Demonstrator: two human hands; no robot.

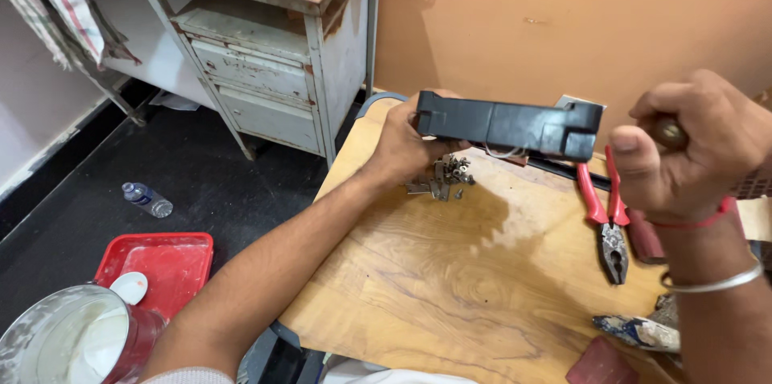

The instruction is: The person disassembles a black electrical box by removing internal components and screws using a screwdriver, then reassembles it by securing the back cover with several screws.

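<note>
The left hand (406, 143) grips a long black plastic casing (511, 127); the right hand (691, 147) is closed around a small tool handle (669, 135). Loose small metal screws (446, 177) lie on the wooden table (450, 271), not yet fitted.

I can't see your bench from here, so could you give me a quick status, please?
Left hand grips black housing. Right hand fisted on small tool. Pliers, screws on table.

A worn wooden tabletop (450, 271) carries red-handled pliers (607, 215), a small heap of metal screws and brackets (446, 176) and a paint-smeared tool handle (635, 332).
</note>
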